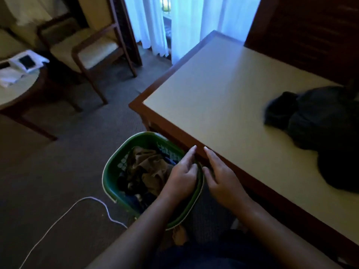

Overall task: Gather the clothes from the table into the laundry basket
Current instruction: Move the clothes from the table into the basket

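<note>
The dark clothes (318,121) lying on the table (213,90) are running off the right edge of the view, so their full extent is not showing. The pile is blurred and shadowed, and the number of garments in it cannot be told. The near part of the laundry basket (111,171) is sitting behind the two forearms. Its contents are dim: a brown garment (149,166) is lying on top, with darker items beneath that are not resolving. A tan scrap (179,236) is showing just below the basket's near rim; whether it is hanging from the basket or lying on the floor cannot be told. The left hand (180,173) is hovering over the right side of the basket, index finger pointing toward the table edge, the other fingers loosely bent, holding nothing. The right hand (221,177) is hovering just beside it, fingers straight and slightly spread, thumb out to the left, also holding nothing. The hands are near each other but not touching. The basket is standing on grey carpet (58,171) against the near side of the table, whose cream top is framed in reddish wood. A white cable (88,197) is curving across the carpet left of the basket. A wooden armchair (91,49) is standing at the back left, beside a round side table (19,90) carrying a white device (27,62). Sheer curtains (186,22) are glowing with daylight at top centre.
</note>
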`<state>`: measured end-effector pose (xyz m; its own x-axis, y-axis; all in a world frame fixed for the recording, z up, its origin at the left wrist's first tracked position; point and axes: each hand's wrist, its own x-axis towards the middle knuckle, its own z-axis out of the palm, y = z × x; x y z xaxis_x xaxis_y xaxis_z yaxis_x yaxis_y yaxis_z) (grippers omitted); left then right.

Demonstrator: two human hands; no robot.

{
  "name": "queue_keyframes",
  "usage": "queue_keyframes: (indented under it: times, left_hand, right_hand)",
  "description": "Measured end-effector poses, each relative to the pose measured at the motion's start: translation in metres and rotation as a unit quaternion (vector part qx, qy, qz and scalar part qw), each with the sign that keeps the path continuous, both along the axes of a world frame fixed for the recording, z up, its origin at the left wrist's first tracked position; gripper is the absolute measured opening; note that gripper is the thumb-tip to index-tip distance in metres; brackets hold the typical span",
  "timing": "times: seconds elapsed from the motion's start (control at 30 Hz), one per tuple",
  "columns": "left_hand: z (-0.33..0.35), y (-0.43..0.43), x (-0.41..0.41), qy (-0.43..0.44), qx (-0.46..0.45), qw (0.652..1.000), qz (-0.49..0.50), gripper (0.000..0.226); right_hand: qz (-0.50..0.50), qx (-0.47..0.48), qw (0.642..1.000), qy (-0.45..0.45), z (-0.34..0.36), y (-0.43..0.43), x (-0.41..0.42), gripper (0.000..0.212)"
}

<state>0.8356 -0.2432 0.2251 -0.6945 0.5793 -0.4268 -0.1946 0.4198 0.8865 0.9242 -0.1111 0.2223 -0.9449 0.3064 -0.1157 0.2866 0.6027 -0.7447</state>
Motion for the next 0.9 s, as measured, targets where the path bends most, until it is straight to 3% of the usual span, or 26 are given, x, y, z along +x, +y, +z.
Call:
queue_keyframes:
  times: [0.33, 0.53, 0.73, 0.83, 0.9]
  left_hand:
    - [0.056, 0.177, 0.021, 0.08, 0.094, 0.984, -0.125, 0.056]
    - [0.071, 0.281, 0.047, 0.078, 0.096, 0.979, -0.164, 0.048]
    - [0.051, 0.37, 0.058, -0.033, 0.019, 0.997, -0.073, 0.068]
    - [0.045, 0.392, 0.071, -0.044, -0.037, 0.998, -0.031, 0.069]
    - [0.037, 0.403, 0.078, -0.041, -0.084, 0.995, -0.023, 0.084]
  right_hand:
    - [-0.213, 0.09, 0.97, 0.075, 0.07, 0.138, 0.063, 0.059]
    - [-0.286, 0.122, 0.949, 0.051, 0.08, 0.253, 0.105, 0.061]
    - [-0.307, 0.181, 0.93, -0.089, 0.066, 0.377, 0.141, 0.072]
    - [-0.299, 0.178, 0.916, -0.2, 0.05, 0.415, 0.152, 0.094]
    - [-0.314, 0.128, 0.91, -0.239, 0.044, 0.43, 0.157, 0.112]
